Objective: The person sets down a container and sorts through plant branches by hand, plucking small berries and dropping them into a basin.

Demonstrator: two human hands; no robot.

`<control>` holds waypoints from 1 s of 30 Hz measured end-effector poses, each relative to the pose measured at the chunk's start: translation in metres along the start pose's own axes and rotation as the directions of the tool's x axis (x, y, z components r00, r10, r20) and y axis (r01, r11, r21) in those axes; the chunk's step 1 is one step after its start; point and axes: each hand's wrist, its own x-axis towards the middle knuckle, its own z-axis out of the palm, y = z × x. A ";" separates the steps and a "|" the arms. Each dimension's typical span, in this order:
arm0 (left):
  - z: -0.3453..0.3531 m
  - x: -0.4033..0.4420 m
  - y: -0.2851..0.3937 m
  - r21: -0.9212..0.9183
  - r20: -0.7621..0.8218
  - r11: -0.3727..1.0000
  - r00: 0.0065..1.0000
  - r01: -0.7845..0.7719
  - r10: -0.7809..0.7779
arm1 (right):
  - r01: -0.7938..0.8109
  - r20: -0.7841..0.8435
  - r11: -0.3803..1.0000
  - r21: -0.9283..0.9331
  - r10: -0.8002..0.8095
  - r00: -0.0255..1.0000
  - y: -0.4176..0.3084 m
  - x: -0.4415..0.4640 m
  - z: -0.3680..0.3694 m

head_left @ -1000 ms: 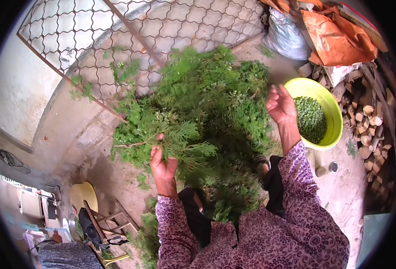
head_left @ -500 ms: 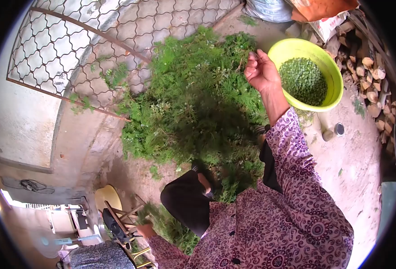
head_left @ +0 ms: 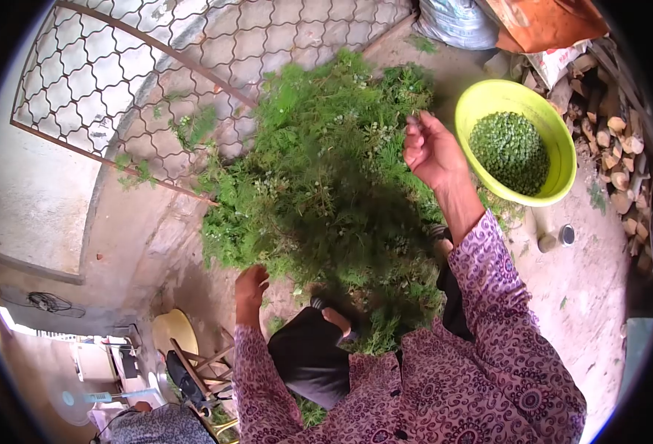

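A large heap of feathery green branches (head_left: 304, 148) covers the ground in front of me, with small pale fruits among the leaves. My right hand (head_left: 437, 152) is raised over the heap's right side, palm up, fingers curled and thumb drawn in; what lies between the fingertips is too small to make out. Just right of it stands a yellow-green bowl (head_left: 563, 177) part filled with small round green fruits (head_left: 510, 152). My left hand (head_left: 251, 287) hovers by the heap's lower left edge, its fingers loosely bent and apart, with nothing visible in them.
A rusty metal lattice (head_left: 171, 55) leans at the upper left. Stacked firewood (head_left: 618, 159) lines the right, below sacks (head_left: 548, 22). A small jar (head_left: 565, 235) is on the floor near the bowl. A wooden chair (head_left: 201, 362) and a fan (head_left: 75, 399) are at lower left.
My left hand has come up from the greenery beside the chair to the heap's lower left edge, leaving that greenery behind. My right hand keeps its curled pose beside the bowl.
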 end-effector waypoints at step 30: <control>0.279 0.102 0.036 0.896 0.185 0.295 0.883 -0.332 0.432 | -0.035 -0.042 0.998 -0.043 0.033 0.999 -0.022 -0.020 -0.002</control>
